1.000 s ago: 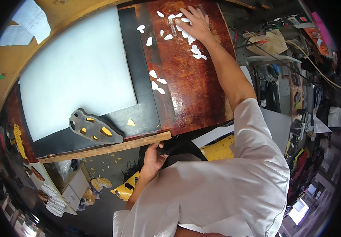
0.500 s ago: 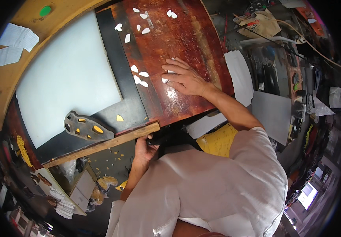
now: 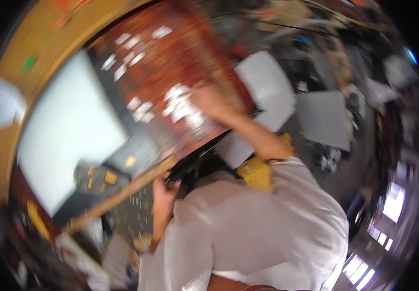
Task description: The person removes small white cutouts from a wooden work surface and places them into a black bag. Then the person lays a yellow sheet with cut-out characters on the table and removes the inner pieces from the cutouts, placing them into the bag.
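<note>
well, a cluster of small flat white pieces (image 3: 181, 103) lies on the glossy red-brown desk (image 3: 182, 56) beside your right hand (image 3: 208, 100); your left hand (image 3: 163, 194) is near the brown wooden strip (image 3: 122, 190). blur hides whether either is spread or pinching. work lightly, avoiding scatter.

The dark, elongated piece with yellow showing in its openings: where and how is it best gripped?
Probably across its middle, pinching both long edges, coming from above: the dark piece lies flat and is longer than wide, and its right-hand end sits close to the wooden bar, so finger room there looks tight. Blur hides its thickness.
</note>
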Tool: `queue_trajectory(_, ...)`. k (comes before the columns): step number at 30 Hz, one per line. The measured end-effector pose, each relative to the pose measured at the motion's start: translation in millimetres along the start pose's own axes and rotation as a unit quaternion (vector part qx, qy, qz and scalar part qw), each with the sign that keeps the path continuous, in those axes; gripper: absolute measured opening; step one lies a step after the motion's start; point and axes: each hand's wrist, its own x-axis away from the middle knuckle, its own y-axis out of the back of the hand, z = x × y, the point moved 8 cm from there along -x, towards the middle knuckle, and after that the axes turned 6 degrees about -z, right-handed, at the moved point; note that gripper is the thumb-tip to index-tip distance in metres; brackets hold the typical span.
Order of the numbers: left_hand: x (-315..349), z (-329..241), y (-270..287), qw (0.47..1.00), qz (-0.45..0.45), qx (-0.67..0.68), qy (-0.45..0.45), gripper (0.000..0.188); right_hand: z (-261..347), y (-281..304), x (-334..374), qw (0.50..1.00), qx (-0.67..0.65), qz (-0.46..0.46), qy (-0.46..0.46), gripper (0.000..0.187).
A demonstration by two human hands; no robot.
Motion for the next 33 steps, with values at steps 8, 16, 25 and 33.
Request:
queue_trajectory(8,-12,-33,-8,0.982,0.125,-0.132,-0.051,0.034,6,-31,-16,0.991,-0.051,-0.099,-0.068,0.027)
queue_trajectory(16,-23,-38,-9,0.963,0.197,-0.182,0.019,0.03,10,62,65,0.939,-0.317,-0.116,0.066,0.014)
queue_trajectory(25,13,-7,-14,0.996,0.05,-0.068,-0.01,0.005,42,-55,241,0.94,-0.274,0.2,0.031,0.024)
queue_trajectory(33,18,-7,-28,0.993,0.052,-0.097,-0.042,0.01,48,55,54,0.944,-0.222,-0.181,0.166,0.042)
